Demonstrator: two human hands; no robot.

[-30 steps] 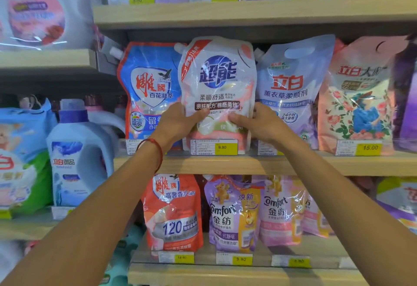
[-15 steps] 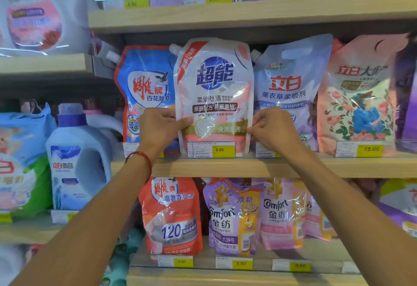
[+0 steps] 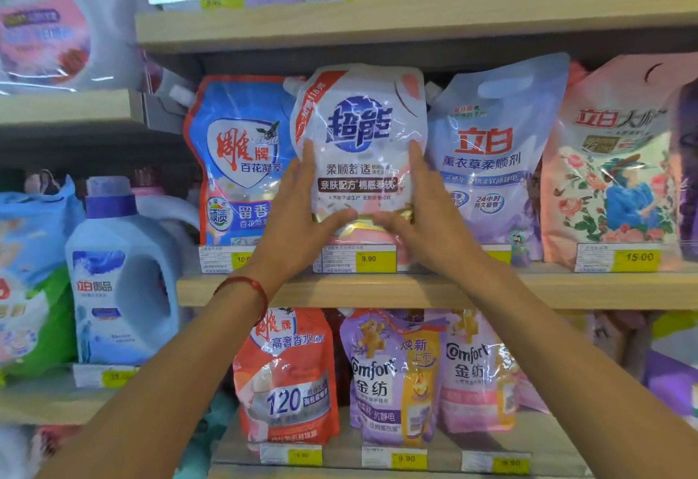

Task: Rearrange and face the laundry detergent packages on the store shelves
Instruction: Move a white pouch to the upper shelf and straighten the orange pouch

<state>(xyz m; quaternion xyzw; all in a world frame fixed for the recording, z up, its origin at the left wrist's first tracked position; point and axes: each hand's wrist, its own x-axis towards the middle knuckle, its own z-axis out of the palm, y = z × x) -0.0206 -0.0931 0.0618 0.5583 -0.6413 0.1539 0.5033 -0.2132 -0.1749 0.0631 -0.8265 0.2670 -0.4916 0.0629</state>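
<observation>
A white and pink detergent pouch (image 3: 359, 131) with a blue round logo stands upright, face forward, on the middle wooden shelf (image 3: 566, 289). It sits between a blue pouch (image 3: 241, 161) and a lavender pouch (image 3: 491, 146). My left hand (image 3: 298, 221) lies flat along its left side with fingers straight up and the thumb across the lower front. My right hand (image 3: 423, 221) mirrors it on the right side. Both hands press the pouch between them.
A pink floral pouch (image 3: 612, 176) stands at the right of the same shelf. A blue bottle (image 3: 121, 289) sits on the lower left shelf. An orange pouch (image 3: 287, 384) and purple Comfort pouches (image 3: 393, 384) fill the shelf below. Yellow price tags (image 3: 374, 258) line the shelf fronts.
Both hands let go of the pouch's lower edges and slid up its sides, and their fingers straightened. The pouch stands more upright and square to the front.
</observation>
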